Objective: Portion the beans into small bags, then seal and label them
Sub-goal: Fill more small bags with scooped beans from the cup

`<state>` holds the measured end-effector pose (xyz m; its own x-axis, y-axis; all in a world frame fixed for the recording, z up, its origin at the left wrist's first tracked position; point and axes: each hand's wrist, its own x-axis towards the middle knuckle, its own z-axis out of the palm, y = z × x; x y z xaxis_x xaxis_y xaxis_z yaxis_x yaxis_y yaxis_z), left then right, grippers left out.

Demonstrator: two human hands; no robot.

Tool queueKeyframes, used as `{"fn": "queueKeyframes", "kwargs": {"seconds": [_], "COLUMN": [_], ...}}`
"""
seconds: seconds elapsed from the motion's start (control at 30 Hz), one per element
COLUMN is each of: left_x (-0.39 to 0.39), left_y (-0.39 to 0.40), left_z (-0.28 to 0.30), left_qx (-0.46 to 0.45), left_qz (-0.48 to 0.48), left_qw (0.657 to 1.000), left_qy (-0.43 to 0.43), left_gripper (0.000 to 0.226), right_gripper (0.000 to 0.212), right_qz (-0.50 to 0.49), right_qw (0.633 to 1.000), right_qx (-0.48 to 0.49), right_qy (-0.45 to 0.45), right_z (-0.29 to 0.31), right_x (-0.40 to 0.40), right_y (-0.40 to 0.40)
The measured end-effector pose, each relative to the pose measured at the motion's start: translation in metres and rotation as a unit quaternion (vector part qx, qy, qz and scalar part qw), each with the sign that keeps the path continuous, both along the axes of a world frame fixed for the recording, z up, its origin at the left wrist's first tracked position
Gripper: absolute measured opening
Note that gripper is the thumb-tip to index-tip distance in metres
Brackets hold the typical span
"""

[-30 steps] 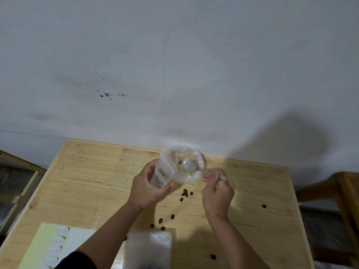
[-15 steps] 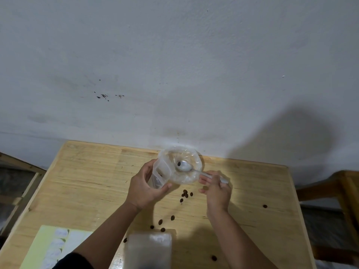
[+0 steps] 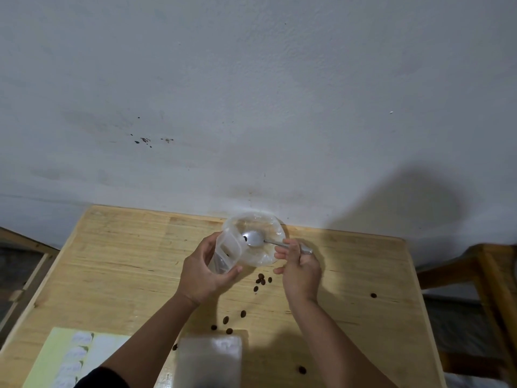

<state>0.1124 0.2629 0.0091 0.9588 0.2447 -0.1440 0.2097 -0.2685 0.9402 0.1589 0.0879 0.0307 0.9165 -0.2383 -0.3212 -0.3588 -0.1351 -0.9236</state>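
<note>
One dark bean rides the silver metal spoon, pinched in the right hand; its handle runs rightward, bowl at the mouth of the small clear plastic bag the left hand clasps (near the table's far edge).

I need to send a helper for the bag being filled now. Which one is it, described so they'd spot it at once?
On the wooden table, look near the far edge by the wall. The small clear bag is held upright in the left hand, its mouth at the spoon. The other bag lies flat at the near edge.
</note>
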Motion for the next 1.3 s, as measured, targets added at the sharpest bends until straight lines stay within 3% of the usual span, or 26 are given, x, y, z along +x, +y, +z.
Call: {"fn": "queueKeyframes", "kwargs": {"seconds": [0.2,0.43,0.6,0.97,1.2,1.3], "left_x": [0.004,0.014,0.010,0.005,0.008,0.007], "left_y": [-0.001,-0.005,-0.004,-0.006,-0.009,-0.008], "left_z": [0.000,0.004,0.006,0.003,0.004,0.005], "left_qx": [0.002,-0.003,-0.002,-0.009,-0.006,-0.009], "left_qz": [-0.004,-0.014,-0.015,0.001,-0.009,-0.013], "left_qw": [1.000,1.000,1.000,1.000,1.000,1.000], "left_qy": [0.003,-0.008,-0.008,-0.001,-0.006,-0.007], "left_gripper": [0.087,0.093,0.086,0.086,0.090,0.094], "right_gripper": [0.026,0.027,0.024,0.027,0.028,0.027], "right_qz": [0.020,-0.003,-0.070,-0.044,0.098,0.038], "right_qw": [1.000,0.989,0.977,0.992,0.987,0.989], "right_qx": [-0.019,0.112,0.164,0.120,-0.021,-0.018], "right_qy": [-0.008,0.096,0.113,-0.005,-0.127,-0.141], "right_z": [-0.009,-0.014,-0.008,0.031,0.074,0.069], "right_x": [-0.004,0.001,0.004,0.000,-0.009,-0.008], "right_y": [-0.002,-0.001,-0.015,-0.035,-0.021,-0.019]}}
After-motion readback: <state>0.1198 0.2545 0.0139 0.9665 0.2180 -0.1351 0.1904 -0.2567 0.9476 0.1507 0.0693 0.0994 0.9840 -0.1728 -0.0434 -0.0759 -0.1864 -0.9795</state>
